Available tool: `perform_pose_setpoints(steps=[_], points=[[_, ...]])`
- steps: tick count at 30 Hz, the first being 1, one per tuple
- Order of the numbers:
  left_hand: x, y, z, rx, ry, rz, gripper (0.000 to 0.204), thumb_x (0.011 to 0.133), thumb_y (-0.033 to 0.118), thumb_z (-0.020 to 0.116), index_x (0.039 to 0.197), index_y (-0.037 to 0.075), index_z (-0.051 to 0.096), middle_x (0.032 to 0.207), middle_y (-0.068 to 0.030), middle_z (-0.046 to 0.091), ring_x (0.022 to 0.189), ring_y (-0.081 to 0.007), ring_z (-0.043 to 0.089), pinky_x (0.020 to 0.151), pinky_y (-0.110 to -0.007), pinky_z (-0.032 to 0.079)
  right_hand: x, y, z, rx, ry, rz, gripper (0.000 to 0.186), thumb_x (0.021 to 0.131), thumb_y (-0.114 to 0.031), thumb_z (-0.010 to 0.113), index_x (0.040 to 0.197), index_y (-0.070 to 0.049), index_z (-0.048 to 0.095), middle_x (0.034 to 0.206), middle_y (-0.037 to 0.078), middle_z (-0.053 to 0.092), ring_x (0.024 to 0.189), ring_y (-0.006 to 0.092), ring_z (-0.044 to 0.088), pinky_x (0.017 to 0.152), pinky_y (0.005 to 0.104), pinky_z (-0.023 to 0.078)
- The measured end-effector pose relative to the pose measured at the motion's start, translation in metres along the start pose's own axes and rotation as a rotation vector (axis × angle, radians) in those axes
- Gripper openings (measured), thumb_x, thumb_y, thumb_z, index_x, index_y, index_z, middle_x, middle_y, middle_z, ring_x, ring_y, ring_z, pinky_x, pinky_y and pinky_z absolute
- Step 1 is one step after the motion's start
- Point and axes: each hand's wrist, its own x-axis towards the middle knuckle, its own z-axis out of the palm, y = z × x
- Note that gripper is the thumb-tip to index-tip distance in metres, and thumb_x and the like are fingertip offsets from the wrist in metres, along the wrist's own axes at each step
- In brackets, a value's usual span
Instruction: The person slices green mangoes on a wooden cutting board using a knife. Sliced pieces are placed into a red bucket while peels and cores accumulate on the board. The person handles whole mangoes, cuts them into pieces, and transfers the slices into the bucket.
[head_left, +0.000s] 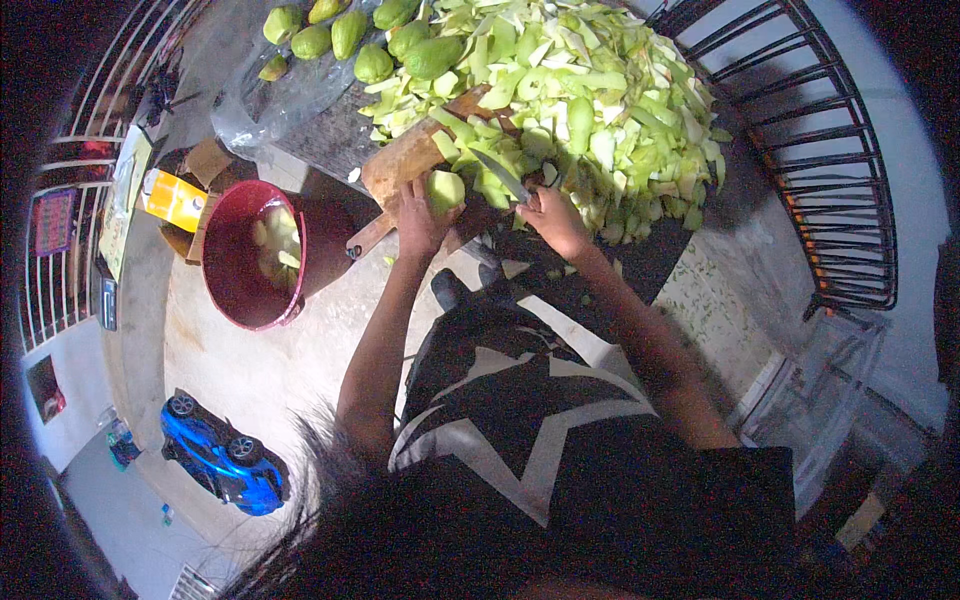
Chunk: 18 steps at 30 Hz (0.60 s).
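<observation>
My left hand [424, 218] is closed round a pale green peeled fruit [446, 191], beside a wooden cutting board [402, 165]. In my right hand [556, 218] is a knife [503, 176], its blade slanting up and left toward the fruit. A gap shows between blade and fruit. Just beyond both hands lies a big heap of green and white peelings [600, 110], which covers part of the board. Several whole green fruits [435, 58], smooth and oval, rest at the heap's far left; their exact kind I cannot tell.
A dark red bucket [250, 255] with pale pieces inside stands left of my left forearm. Behind it are a cardboard box [207, 160] and clear plastic [270, 110]. A blue toy car [225, 455] sits lower left. Black metal racks [820, 150] border the right side.
</observation>
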Motion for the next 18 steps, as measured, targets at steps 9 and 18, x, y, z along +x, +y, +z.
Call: perform_pose_setpoints(steps=[9,18], points=[[-0.029,-0.010,0.023,0.153,0.165,0.053,0.082,0.065,0.035,0.075,0.124,-0.004,0.035,0.111,-0.0219,0.042,0.105,-0.0406,0.043,0.090,-0.046,0.038,-0.027,-0.021,0.024,-0.056,0.028,-0.039,0.028,0.081,-0.027,0.060,0.089,0.000,0.055,0.070,0.018,0.059,0.069,0.0354,0.060,0.062,0.0431,0.046],[-0.030,0.032,0.004,0.130,-0.023,-0.056,0.083,0.060,0.026,0.078,0.127,0.002,0.034,0.107,-0.0192,0.042,0.103,-0.0383,0.044,0.085,-0.045,0.042,-0.038,-0.036,0.026,0.158,0.053,0.030,0.028,0.081,-0.026,0.061,0.085,0.001,0.055,0.068,0.019,0.059,0.067,0.0363,0.059,0.060,0.0431,0.045]])
